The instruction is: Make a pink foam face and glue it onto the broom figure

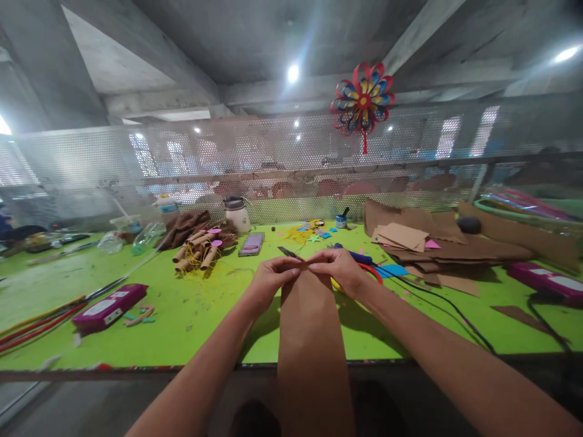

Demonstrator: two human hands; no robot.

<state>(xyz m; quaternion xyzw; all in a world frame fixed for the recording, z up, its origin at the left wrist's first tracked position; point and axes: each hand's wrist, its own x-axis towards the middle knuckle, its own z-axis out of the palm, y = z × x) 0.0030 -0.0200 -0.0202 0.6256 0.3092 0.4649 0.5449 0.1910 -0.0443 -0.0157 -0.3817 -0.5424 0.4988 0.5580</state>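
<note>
A long strip of brown kraft paper [314,340] hangs from my hands over the front edge of the green table. Its far end is pinched by my left hand [273,278] on the left corner and by my right hand [339,270] on the right corner, thumbs on top. That end looks narrowly folded or curled between the fingers. Just beyond the fingertips lie dark-bladed scissors [289,253], partly hidden. Behind my right hand are a dark blue tool handle [353,252] with a black cord and a blue paper piece [392,271].
Brown paper sheets [437,249] are stacked at right. Rolled brown tubes [198,250] with yellow strands lie left, near a phone [252,244]. Purple power strips [110,308] sit on both sides. A perforated screen [191,158] closes the back; a paper flower ornament [363,101] hangs there.
</note>
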